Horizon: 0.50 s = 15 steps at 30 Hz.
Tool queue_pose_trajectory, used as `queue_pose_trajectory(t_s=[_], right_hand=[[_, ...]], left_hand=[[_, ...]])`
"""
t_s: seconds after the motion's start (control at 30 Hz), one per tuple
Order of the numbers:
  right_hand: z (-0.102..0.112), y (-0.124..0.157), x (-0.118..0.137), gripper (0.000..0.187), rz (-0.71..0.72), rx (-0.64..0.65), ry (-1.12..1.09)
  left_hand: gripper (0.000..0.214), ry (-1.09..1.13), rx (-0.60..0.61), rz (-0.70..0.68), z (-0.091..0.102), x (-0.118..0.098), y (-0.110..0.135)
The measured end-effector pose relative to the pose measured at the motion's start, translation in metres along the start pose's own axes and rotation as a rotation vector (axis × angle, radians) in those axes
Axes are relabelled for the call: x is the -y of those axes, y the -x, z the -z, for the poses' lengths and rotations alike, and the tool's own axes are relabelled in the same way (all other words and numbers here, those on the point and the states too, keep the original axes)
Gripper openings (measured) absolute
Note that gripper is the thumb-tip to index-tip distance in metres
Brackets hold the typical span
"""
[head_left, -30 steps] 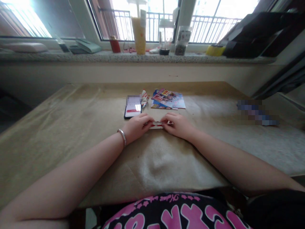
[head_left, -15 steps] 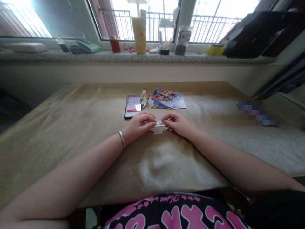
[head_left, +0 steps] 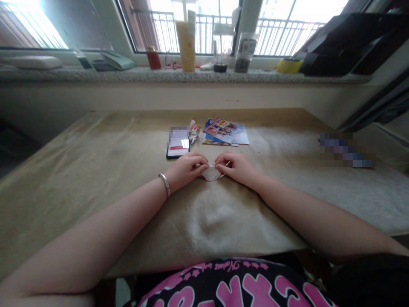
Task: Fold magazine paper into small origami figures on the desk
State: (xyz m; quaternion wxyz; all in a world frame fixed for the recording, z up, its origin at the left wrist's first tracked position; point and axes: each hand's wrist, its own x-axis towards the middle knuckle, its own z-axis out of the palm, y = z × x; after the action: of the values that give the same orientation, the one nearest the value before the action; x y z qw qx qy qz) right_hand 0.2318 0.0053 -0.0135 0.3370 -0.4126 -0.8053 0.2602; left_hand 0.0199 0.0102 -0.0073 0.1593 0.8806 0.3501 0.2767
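Note:
A small folded piece of white paper with red print [head_left: 211, 173] sits between my two hands on the brown paper-covered table [head_left: 96, 170]. My left hand [head_left: 185, 169], with a silver bangle at the wrist, pinches the paper's left side with closed fingers. On the other side my right hand [head_left: 238, 167] pinches it the same way. The paper's lower point hangs out below my fingertips; its upper part is hidden by them.
Just beyond my hands lie a phone [head_left: 178, 147], a folded paper piece [head_left: 193, 130] and a stack of colourful printed sheets [head_left: 225, 132]. A blurred object [head_left: 345, 149] lies at the right. The windowsill [head_left: 179, 76] holds bottles, jars and a yellow cup.
The folded paper went from lying flat under my fingers to lifted and held as a pointed shape. Both hands stayed close together and shifted slightly.

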Motion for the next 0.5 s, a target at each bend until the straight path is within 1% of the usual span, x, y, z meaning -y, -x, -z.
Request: queue_pose_trajectory(t_s=[0.1,0.2,0.3,0.5], right_hand=[[0.0008,0.0004,-0.0006,0.007,0.022,-0.007,0.059],[0.0013,0.0005,-0.0020,0.007,0.059,0.029,0.124],[0.0013,0.0009,-0.0028,0.007,0.113,0.063,0.216],[0.0019,0.0031,-0.0006,0.005,0.206,0.047,0.369]], left_hand=[[0.010,-0.015,0.003,0.004,-0.0006,0.0011,0.0007],[0.010,-0.040,0.026,0.015,-0.0006,0.0014,0.0011],[0.011,-0.062,0.057,-0.024,-0.0002,0.0018,0.0017],[0.010,-0.147,0.021,-0.115,-0.0019,0.0037,0.0036]])
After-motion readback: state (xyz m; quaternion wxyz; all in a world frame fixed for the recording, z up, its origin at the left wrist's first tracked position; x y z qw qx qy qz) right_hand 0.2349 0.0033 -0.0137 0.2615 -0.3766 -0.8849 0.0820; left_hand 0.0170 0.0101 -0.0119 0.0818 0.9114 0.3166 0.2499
